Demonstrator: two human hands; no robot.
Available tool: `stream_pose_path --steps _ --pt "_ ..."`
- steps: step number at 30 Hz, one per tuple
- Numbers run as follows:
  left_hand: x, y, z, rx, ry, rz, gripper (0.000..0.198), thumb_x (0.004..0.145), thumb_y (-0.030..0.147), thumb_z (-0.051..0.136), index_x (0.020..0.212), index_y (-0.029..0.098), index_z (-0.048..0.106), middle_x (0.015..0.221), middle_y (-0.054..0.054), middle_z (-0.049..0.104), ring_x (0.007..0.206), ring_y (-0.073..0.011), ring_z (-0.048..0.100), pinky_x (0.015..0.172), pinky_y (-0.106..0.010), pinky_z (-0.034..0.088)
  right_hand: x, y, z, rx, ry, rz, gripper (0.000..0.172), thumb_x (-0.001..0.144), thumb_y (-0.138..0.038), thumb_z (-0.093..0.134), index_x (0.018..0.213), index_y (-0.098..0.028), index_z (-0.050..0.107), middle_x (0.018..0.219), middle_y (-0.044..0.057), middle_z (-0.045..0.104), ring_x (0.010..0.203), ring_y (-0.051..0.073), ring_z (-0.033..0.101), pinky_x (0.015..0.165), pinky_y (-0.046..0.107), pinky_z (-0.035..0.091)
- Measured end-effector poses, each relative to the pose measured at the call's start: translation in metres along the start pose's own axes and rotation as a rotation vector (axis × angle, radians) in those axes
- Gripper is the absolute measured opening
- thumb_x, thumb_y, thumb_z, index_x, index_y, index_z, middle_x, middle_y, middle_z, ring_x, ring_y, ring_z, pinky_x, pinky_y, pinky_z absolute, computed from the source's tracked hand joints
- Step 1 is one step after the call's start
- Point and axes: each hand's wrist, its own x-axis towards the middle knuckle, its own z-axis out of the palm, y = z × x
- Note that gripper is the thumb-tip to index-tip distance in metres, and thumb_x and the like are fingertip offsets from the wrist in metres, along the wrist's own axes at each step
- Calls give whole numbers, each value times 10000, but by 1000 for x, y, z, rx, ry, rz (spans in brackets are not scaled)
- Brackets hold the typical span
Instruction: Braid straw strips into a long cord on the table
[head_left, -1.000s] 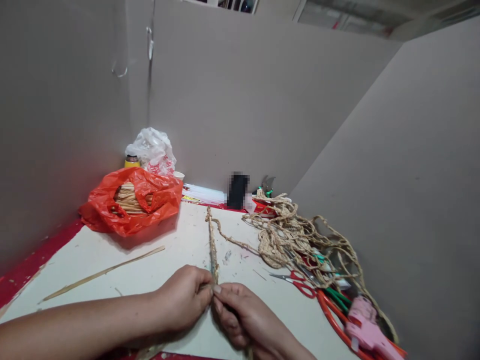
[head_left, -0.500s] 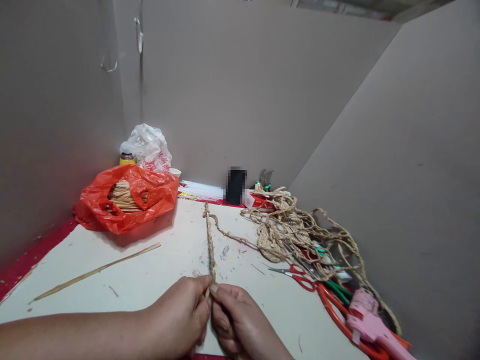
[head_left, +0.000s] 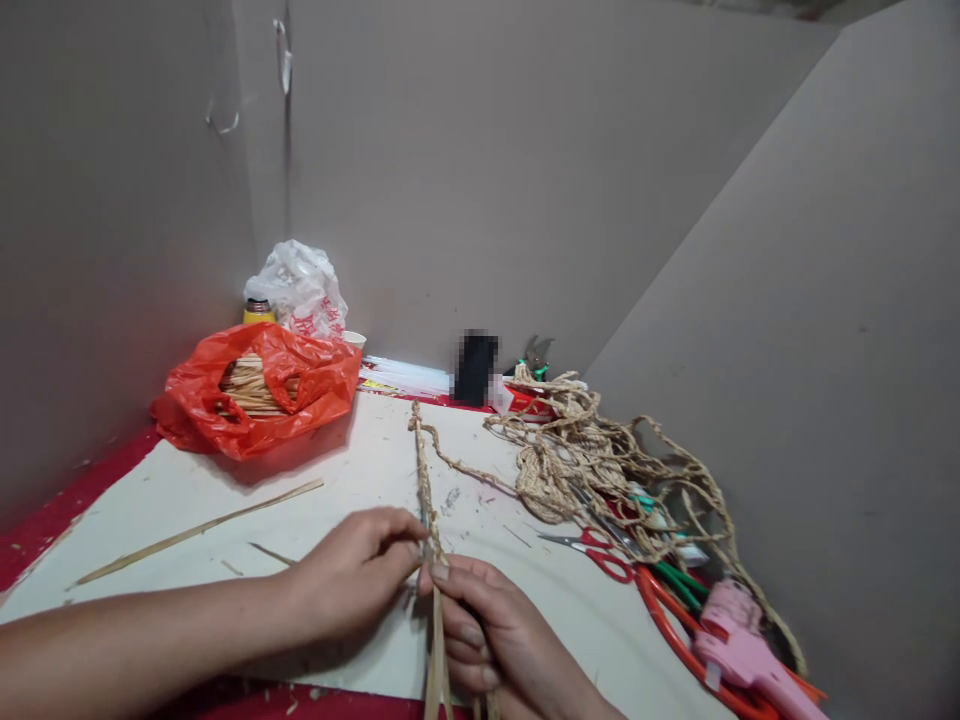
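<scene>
Though knobbly above, straw braid (head_left: 424, 485) ribbon-flat below, tight in the right hand (head_left: 491, 612), left hand (head_left: 366, 558) beside it, grip unclear.

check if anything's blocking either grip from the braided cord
Nothing visible does. The right grip pinches the braided cord near its loose strands, and the left grip is right beside it, though contact there is unclear. The red-handled scissors lie off to the right.
</scene>
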Motion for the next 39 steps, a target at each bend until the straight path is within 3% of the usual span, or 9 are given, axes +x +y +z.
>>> stream_pose_path --steps 4,12,17,21,23,26,29,34,39 --pt "3 -15 13 -328 -171 -186 116 729 235 419 756 165 507 563 46 442 542 -99 409 583 -230 371 1 -3 -1 -48 -23 31 164 812 -279 593 736 -134 579 411 -98 332 325 6 129 317 138 77" --pt "4 -18 3 23 -232 -109 243 809 284 422 728 144 604 722 -10 630 687 -132 529 690 -243 403 1 -8 -12 -439 22 68 284 800 -406 591 722 -133 587 365 -99 353 298 32 171 321 190 83" --pt "8 -24 5 -98 -285 -115 223 797 259 428 697 145 591 702 6 615 675 -108 518 703 -223 392 0 -8 -12 -823 68 -38 260 858 -351 512 737 -135 591 460 -81 357 416 56 255 404 185 172" --pt "10 -25 11 -203 -245 -228 226 764 301 465 619 146 542 529 41 476 493 -73 354 521 -208 279 -3 -5 -5 -1067 124 -219 233 866 -264 469 701 -145 583 628 -18 505 619 109 434 580 200 346" --pt "10 -25 13 -242 -204 -291 202 738 290 470 589 156 498 475 59 401 452 -69 281 476 -216 211 -5 -5 -4 -1143 151 -265 264 885 -284 435 716 -150 587 701 8 569 690 140 478 636 225 367" --pt "9 -27 12 -215 -183 -249 171 710 268 476 575 163 459 481 65 361 475 -71 272 482 -219 211 -9 -7 -5 -1238 212 -259 293 888 -341 442 700 -159 574 696 15 579 666 144 475 604 232 352" --pt "8 -29 11 -157 -191 -198 179 718 277 470 587 156 469 513 61 365 511 -74 283 501 -216 238 -13 -11 -4 -1166 237 -212 329 864 -402 480 641 -164 527 608 -5 517 587 116 434 541 213 332" --pt "4 -25 14 -159 -113 -191 223 733 318 491 585 152 483 508 45 444 518 -81 353 512 -212 270 -14 3 6 -661 193 61 390 832 -551 411 715 -189 496 390 -81 385 315 60 240 338 186 167" --pt "0 -19 22 -426 -121 -262 278 720 333 516 511 175 421 380 58 371 392 -82 383 438 -213 227 -5 32 10 -688 181 35 438 799 -614 418 742 -183 474 418 -29 521 316 68 374 334 162 253"
